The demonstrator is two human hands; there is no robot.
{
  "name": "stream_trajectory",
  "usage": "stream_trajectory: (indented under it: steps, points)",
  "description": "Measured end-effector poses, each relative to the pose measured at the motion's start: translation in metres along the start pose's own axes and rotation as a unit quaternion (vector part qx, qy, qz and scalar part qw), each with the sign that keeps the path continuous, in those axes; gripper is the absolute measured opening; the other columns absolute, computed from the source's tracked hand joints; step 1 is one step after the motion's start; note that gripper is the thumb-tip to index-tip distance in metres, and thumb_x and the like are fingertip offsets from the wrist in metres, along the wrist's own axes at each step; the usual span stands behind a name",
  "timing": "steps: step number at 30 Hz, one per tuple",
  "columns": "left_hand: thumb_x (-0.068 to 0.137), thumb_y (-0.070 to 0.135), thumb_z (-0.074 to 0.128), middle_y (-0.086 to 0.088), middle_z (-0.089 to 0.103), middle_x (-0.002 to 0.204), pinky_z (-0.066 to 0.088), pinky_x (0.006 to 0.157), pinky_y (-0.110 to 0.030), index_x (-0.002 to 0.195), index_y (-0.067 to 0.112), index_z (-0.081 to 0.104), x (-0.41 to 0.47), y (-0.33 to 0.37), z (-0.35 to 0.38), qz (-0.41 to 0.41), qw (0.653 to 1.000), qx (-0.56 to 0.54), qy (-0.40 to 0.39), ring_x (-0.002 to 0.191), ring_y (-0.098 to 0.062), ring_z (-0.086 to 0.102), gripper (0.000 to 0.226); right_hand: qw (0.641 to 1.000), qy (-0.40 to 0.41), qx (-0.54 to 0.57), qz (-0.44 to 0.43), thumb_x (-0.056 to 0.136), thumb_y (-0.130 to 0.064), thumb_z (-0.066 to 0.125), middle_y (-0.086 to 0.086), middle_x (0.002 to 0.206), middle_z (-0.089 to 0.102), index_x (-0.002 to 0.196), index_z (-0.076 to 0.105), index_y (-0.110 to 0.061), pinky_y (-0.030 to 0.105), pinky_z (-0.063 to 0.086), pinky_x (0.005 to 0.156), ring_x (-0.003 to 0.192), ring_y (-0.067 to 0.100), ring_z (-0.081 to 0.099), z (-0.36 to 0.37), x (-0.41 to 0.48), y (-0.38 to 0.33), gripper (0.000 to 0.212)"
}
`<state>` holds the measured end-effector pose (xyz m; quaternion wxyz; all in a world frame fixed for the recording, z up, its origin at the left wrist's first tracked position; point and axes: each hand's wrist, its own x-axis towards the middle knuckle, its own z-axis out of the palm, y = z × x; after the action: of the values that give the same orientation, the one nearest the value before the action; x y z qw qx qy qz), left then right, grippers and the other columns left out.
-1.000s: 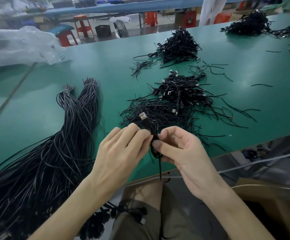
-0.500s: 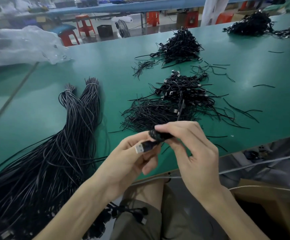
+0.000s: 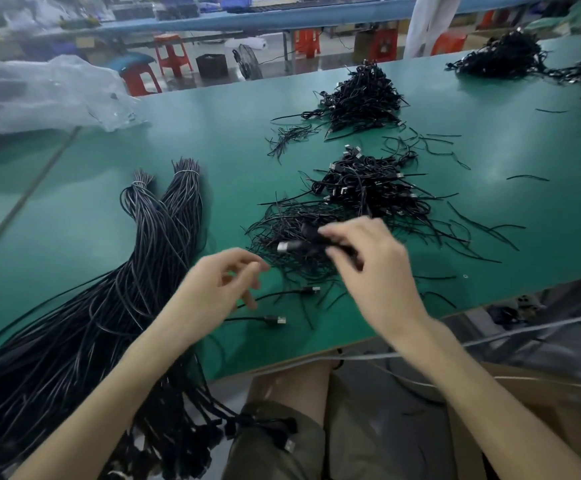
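My right hand (image 3: pixel 368 268) pinches a small coiled black USB cable (image 3: pixel 308 241), silver plug pointing left, above a loose heap of black twist ties (image 3: pixel 296 225) on the green table (image 3: pixel 74 237). My left hand (image 3: pixel 219 285) hovers lower left with fingers loosely curled, holding nothing. Just beyond the ties lies a pile of coiled, tied cables (image 3: pixel 372 188). A big bundle of long black cables (image 3: pixel 84 306) stretches along the left and hangs over the table's near edge. Two loose cable ends with plugs (image 3: pixel 278 320) lie near my left hand.
Another cable pile (image 3: pixel 362 98) sits farther back, and more heaps (image 3: pixel 500 57) at the far right. A clear plastic bag (image 3: pixel 39 95) lies at the far left. Stray ties dot the right side. A cardboard box (image 3: pixel 542 393) stands below the table edge by my right arm.
My left hand has let go of the coiled cable and dropped toward the left. My right hand has carried the cable forward over the ties heap.
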<state>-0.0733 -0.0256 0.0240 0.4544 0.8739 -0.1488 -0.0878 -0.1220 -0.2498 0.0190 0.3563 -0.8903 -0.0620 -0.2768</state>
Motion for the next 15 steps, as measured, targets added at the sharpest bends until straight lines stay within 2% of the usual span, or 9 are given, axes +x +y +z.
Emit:
stream_trajectory:
  steps: [1,3,5,7,9,11,13,15]
  points:
    - [0.103,0.025,0.058,0.009,0.069,0.093,0.056,0.064,-0.032,0.106,0.025,0.071,0.003,-0.007,-0.007,0.022,0.993,0.109,0.050,0.072,-0.006,0.069,0.013,0.999,0.012,0.013,0.051,0.093,0.001,0.067,-0.007,0.112,0.061,0.124,0.068,-0.011,0.035,0.051,0.099,0.103,0.009,0.056,-0.002,0.017,0.002,0.032]
    - [0.101,0.028,0.059,0.009,0.060,0.101,0.046,0.065,-0.022,0.113,0.021,0.067,0.009,-0.019,-0.024,0.034,0.952,0.273,0.134,0.079,-0.002,0.060,0.016,0.989,0.039,0.037,0.137,0.096,-0.004,0.065,-0.002,0.127,0.060,0.140,0.057,-0.012,0.031,0.050,0.104,0.109,0.011,0.058,-0.009,0.052,0.010,0.045]
    - [0.101,0.027,0.060,-0.004,0.057,0.107,0.043,0.070,-0.030,0.117,0.012,0.063,0.017,-0.032,-0.042,0.006,0.917,0.353,0.186,0.089,-0.020,0.060,0.022,0.978,0.031,0.053,0.198,0.097,-0.014,0.068,0.006,0.157,0.039,0.158,0.031,-0.011,0.035,0.041,0.115,0.131,0.019,0.051,-0.014,0.076,0.019,0.071]
    - [0.101,0.028,0.060,-0.016,0.056,0.114,0.046,0.082,-0.044,0.118,0.003,0.060,0.025,-0.042,-0.053,-0.041,0.892,0.407,0.194,0.104,-0.036,0.055,0.030,0.976,0.007,0.049,0.210,0.098,-0.017,0.067,0.006,0.167,0.019,0.163,0.016,-0.012,0.044,0.033,0.122,0.147,0.024,0.036,-0.009,0.080,0.023,0.083]
    - [0.101,0.031,0.061,-0.021,0.056,0.115,0.046,0.091,-0.049,0.116,0.000,0.059,0.032,-0.049,-0.054,-0.058,0.874,0.449,0.178,0.110,-0.041,0.052,0.035,0.982,-0.026,0.040,0.183,0.099,-0.012,0.065,0.005,0.166,0.022,0.161,0.022,-0.012,0.046,0.034,0.121,0.148,0.024,0.035,0.004,0.066,0.021,0.076]
    - [0.099,0.035,0.064,-0.021,0.055,0.115,0.045,0.093,-0.049,0.114,0.001,0.060,0.039,-0.053,-0.048,-0.045,0.868,0.464,0.171,0.111,-0.041,0.051,0.038,0.985,-0.057,0.043,0.157,0.100,-0.011,0.063,0.005,0.160,0.033,0.156,0.035,-0.010,0.043,0.038,0.119,0.142,0.020,0.041,0.020,0.045,0.016,0.063]
    - [0.096,0.034,0.068,-0.023,0.052,0.118,0.043,0.094,-0.051,0.112,0.000,0.058,0.046,-0.055,-0.044,-0.036,0.866,0.459,0.194,0.112,-0.043,0.049,0.039,0.986,-0.078,0.051,0.140,0.100,-0.013,0.063,0.002,0.147,0.048,0.148,0.048,-0.012,0.038,0.044,0.113,0.128,0.013,0.050,0.033,0.025,0.008,0.050]
    - [0.094,0.034,0.070,-0.025,0.047,0.126,0.037,0.097,-0.053,0.114,-0.002,0.055,0.053,-0.059,-0.044,-0.045,0.856,0.470,0.211,0.116,-0.042,0.044,0.044,0.987,-0.112,0.048,0.109,0.100,-0.022,0.064,-0.003,0.130,0.057,0.138,0.057,-0.015,0.034,0.045,0.108,0.119,0.009,0.049,0.047,0.008,-0.003,0.040]
